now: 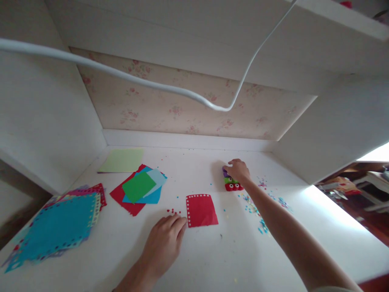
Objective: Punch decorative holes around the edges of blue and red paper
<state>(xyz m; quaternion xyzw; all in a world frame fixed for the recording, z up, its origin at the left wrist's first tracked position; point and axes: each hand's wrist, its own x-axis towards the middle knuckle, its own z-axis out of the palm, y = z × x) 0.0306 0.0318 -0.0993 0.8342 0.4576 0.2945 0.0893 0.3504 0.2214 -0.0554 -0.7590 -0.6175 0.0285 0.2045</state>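
My right hand (pixel 239 170) reaches to the back right of the white table, its fingers bent round the purple end of a small purple, green and red object with eye-like spots (pixel 233 186). What kind of thing it is I cannot make out. A square of red paper (pixel 203 211) lies at the middle, with punched holes along its top and left edges. My left hand (pixel 166 239) rests beside that paper's lower left corner, fingers curled together; whatever is under them is hidden. Several red paper dots (pixel 173 211) lie just beyond its knuckles.
Punched coloured sheets (pixel 60 227) are piled at the left. Behind them lie overlapping red, blue and green papers (pixel 138 186) and a pale green sheet (pixel 121 160). Coloured confetti (pixel 252 207) is scattered by my right forearm. A white cable (pixel 182 92) hangs across the front.
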